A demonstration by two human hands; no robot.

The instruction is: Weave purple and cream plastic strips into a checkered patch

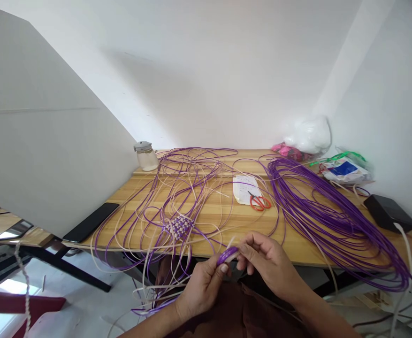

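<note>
My left hand (206, 280) is closed around a small curved coil of purple and pale plastic strands (228, 255), above my lap at the table's front edge. My right hand (264, 263) pinches at the coil's right end, where a pale strand runs to the fingertips. A short pale tip sticks up between the hands. Left of them, at the table's near edge, a woven purple-and-white checkered piece (179, 227) trails many long loose strands. Some strands hang over the edge beside my left forearm.
A big coil of purple strand (318, 218) spreads across the right side. Red-handled scissors (260, 202) lie on a written paper (245, 184). A lidded jar (146, 156), a black phone (91, 222), plastic bags (309, 135) and a black box (389, 212) also stand or lie on the table.
</note>
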